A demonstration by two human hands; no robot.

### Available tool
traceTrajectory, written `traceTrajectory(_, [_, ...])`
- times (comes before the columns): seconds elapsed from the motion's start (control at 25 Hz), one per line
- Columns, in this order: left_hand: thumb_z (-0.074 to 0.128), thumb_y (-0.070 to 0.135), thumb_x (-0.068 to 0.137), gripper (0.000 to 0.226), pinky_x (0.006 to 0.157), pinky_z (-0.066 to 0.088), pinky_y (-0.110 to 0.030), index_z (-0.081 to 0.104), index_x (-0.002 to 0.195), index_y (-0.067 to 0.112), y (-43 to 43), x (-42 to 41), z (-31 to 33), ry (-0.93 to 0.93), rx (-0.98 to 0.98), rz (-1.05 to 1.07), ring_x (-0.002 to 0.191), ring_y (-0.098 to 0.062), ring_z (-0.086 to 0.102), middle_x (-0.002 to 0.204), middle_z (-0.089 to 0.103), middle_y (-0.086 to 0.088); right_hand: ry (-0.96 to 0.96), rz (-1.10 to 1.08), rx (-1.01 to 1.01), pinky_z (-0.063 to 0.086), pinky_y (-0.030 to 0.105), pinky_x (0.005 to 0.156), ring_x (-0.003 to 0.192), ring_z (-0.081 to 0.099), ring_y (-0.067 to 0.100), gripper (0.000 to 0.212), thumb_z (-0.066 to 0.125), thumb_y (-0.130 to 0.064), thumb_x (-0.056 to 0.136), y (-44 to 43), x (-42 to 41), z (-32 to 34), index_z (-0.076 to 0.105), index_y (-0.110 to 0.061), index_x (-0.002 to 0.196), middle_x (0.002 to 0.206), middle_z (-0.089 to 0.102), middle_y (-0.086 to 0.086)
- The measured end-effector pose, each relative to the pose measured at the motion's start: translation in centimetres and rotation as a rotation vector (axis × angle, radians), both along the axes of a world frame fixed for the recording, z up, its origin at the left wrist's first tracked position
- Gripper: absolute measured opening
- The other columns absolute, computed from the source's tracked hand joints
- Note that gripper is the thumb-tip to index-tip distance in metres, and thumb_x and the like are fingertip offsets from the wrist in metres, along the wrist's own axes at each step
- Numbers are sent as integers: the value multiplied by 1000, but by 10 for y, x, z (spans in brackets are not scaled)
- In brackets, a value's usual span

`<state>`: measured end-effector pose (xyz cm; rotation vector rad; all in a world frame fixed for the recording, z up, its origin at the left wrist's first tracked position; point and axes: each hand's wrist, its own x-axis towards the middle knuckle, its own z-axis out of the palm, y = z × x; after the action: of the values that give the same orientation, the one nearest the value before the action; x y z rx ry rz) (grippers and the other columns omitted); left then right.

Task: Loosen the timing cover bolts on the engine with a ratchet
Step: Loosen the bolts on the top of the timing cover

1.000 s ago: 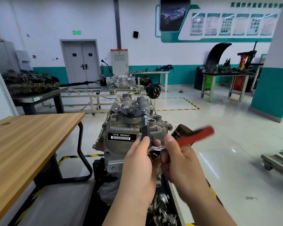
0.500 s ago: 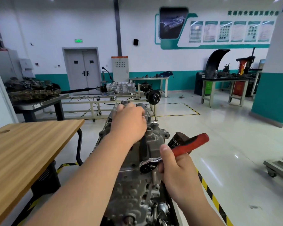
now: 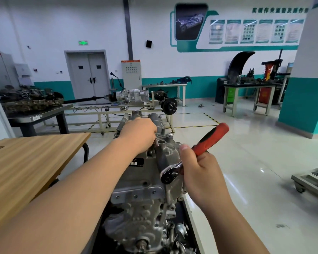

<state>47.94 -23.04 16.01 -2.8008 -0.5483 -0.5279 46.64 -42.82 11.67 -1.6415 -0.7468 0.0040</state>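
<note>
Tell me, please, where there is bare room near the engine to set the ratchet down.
The wooden table, left of the engine, is bare up to its far corner. The floor between engine and grey cart is open. Crowded: the engine top by the left hand and ratchet, and the dark bench piled with parts.

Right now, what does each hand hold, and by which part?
Right hand grips the ratchet by its red handle; left hand holds the extension bar at its far end.

Bare left hand [image 3: 138, 133] and bare right hand [image 3: 204, 173] on 2 bare forearms [image 3: 72, 189].
</note>
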Motion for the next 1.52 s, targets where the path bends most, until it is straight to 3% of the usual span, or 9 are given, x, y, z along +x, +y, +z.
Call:
traceTrajectory(0.32, [45,14,94,30,77,44,-38,67,113,24,-2,1,-10,-63,108,-3,101,-25,57,111,60,1,9,-25,-22,22,22,38,39,26,13,54,38,-52,85,-2,3,2,28,-15,47,40,27,-6])
traceTrajectory(0.44, [42,14,95,27,82,45,-40,65,109,17,-5,-3,-11,-90,68,-9,100,-26,57,98,60,-1,-388,-140,-276,23,29,40,39,35,15,55,34,-54,86,4,-4,20,31,-15,47,40,36,-3])
traceTrajectory(0.6, [31,21,98,35,93,46,-53,58,106,-1,2,-6,-8,-116,-390,-8,100,-42,58,105,61,-26,-801,-137,-496,24,26,42,44,39,15,50,35,-53,94,25,-14,38,33,-22,54,52,41,-3])
traceTrajectory(0.68, [44,16,96,16,95,46,-52,55,85,10,3,-7,-3,21,-285,-61,94,-37,56,93,58,-19,-622,-78,-407,27,30,44,45,43,19,51,38,-49,95,28,-16,28,35,-21,53,50,43,-2])
traceTrajectory(0.76, [48,17,92,12,91,48,-50,60,95,16,1,-9,0,107,-56,-72,93,-27,54,92,55,-4,-301,-58,-153,34,33,47,46,43,19,52,39,-46,96,27,-21,8,39,-17,52,46,42,-6])
traceTrajectory(0.88, [50,35,85,44,88,49,-45,56,125,20,7,-10,2,189,69,-124,114,-28,48,121,53,-5,148,-160,218,36,25,43,42,43,11,56,35,-48,97,31,-30,-19,53,-18,53,45,48,-4])
traceTrajectory(1.04, [47,62,80,61,79,44,-41,55,123,20,6,-12,-9,195,241,-119,113,-29,47,121,52,-7,647,-133,516,30,19,37,33,40,13,53,35,-53,96,29,-27,-11,57,-20,61,61,55,13])
traceTrajectory(1.28, [43,37,93,34,83,43,-42,60,114,16,-2,-11,-16,79,295,-121,108,-30,51,111,53,-8,-55,-250,-236,36,29,48,45,49,16,68,32,-66,91,2,-33,-9,51,-12,54,47,50,-1])
traceTrajectory(1.52, [45,30,88,34,87,42,-43,58,116,14,-6,-12,-14,89,268,-101,112,-32,47,116,52,-9,49,-140,-300,48,38,55,48,49,23,79,44,-70,86,20,-55,3,62,6,70,49,47,6])
